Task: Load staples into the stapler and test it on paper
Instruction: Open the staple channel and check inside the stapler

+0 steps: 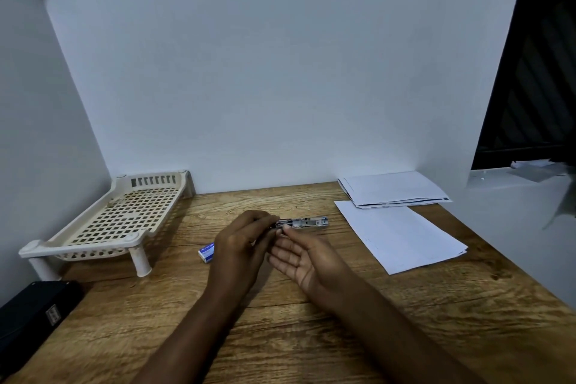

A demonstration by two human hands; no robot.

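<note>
A small staple box (207, 252) lies on the worktop (280, 337), just left of the left hand (240, 246). Its fingers (263, 221) curl round one end of the stapler (307, 222), which juts rightward past them. The right hand (304, 259) is palm up, its fingers (280, 254) loose and straight below the stapler. Paper sheets (402, 237) lie farther right.

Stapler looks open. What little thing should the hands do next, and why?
Probably slide a staple strip into the open stapler. The left hand grips its back end, the right hand touches its metal channel, and the paper lies untouched.
</note>
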